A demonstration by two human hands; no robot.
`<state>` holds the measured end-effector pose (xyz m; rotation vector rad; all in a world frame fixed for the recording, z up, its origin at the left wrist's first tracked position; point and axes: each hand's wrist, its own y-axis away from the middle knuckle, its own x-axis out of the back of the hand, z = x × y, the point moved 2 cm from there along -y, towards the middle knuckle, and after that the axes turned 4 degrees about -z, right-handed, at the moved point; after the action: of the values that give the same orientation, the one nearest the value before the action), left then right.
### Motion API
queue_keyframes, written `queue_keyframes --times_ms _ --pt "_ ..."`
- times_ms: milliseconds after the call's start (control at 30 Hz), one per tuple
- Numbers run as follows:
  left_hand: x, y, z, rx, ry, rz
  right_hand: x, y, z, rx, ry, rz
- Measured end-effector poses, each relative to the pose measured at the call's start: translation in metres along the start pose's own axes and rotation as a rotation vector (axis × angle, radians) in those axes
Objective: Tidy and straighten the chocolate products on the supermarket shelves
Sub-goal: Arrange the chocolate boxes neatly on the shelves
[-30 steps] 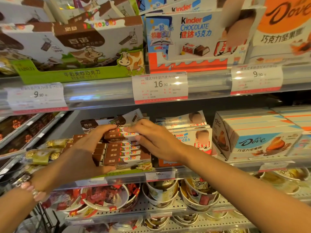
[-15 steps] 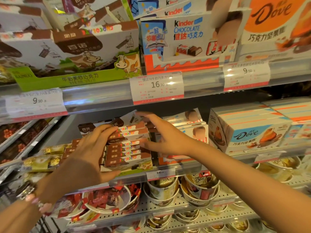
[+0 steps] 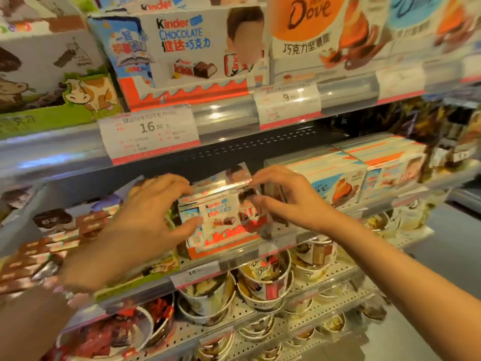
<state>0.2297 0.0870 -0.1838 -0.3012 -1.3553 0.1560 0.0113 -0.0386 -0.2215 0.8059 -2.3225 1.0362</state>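
- Kinder boxes [image 3: 221, 217]: middle shelf, stacked in their tray at the front lip [image 3: 286, 246].
- Your left hand [image 3: 145, 220]: fingers curled round the stack's left end.
- Your right hand [image 3: 294, 199]: pinching its right end, top and front.
- Risk: pull forward and the top box may slide over the lip onto the tubs [image 3: 263, 282] below.
- Room: Dove boxes [image 3: 330, 183] just beside on your right, brown bars [image 3: 65, 233] near on your left; open space above and behind the stack.

White price tags [image 3: 149, 134] with red lower edges hang on the clear shelf-edge rail [image 3: 229, 118]; one reads 16.90. A grey floor [image 3: 453, 230] shows at right, beyond the perforated lower shelf [image 3: 263, 337].
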Motion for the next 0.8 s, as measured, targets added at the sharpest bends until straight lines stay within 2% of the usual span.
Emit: queue_keyframes --times_ms 133,267,567,700,800 --pt "-0.016 -0.034 0.034 -0.064 0.008 -0.058 0.050 0.020 0.032 -0.039 0.108 0.014" --pt "-0.041 -0.070 0.072 -0.049 0.061 -0.079 0.101 0.032 0.060 -0.058 0.159 0.004" --pt "-0.103 -0.152 0.157 -0.058 0.059 -0.102 0.216 0.056 0.141 -0.067 0.350 -0.197" --pt "-0.119 -0.170 0.177 0.018 0.063 -0.112 0.240 0.057 0.165 0.002 0.417 -0.277" --pt "-0.125 -0.174 0.180 0.075 0.056 -0.099 0.243 0.054 0.178 0.037 0.563 -0.374"
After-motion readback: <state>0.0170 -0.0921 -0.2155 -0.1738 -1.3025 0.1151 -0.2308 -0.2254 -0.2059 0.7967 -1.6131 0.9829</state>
